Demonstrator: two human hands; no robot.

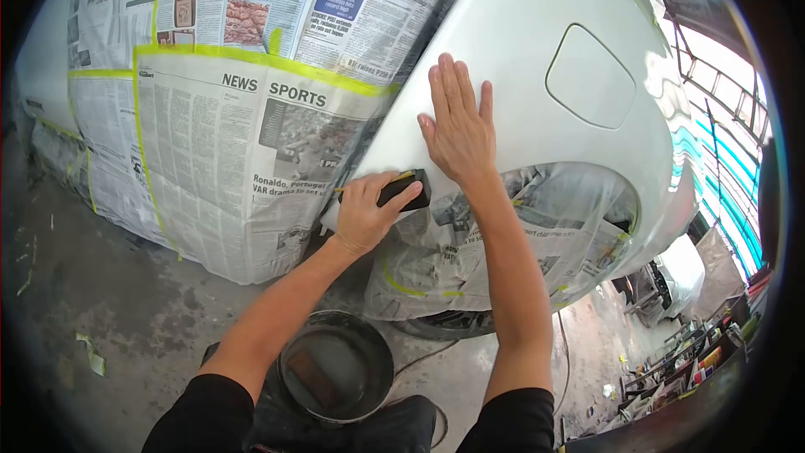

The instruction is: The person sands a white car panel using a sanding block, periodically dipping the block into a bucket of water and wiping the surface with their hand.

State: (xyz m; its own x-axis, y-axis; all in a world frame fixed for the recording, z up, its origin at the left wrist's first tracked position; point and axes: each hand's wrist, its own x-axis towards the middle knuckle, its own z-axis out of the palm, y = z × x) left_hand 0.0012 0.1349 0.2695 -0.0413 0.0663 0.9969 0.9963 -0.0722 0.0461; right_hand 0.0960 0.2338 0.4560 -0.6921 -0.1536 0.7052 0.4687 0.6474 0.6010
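My left hand (366,211) is closed round a black block (411,190) with a thin yellow edge, held against the lower edge of the white car panel (511,42). Flat on that panel, up and to the right of the block, lies my right hand (459,124) with its fingers spread and nothing in it. The newspaper (210,134) with yellow-green tape covers the car's side left of my hands. More paper and clear film (537,226) wrap the wheel area below my right hand.
A round black basin (377,361) with liquid and a brown block in it stands on the grey floor (201,319) by my legs. A cable (564,369) runs across the floor. Cluttered items (696,369) lie at the lower right.
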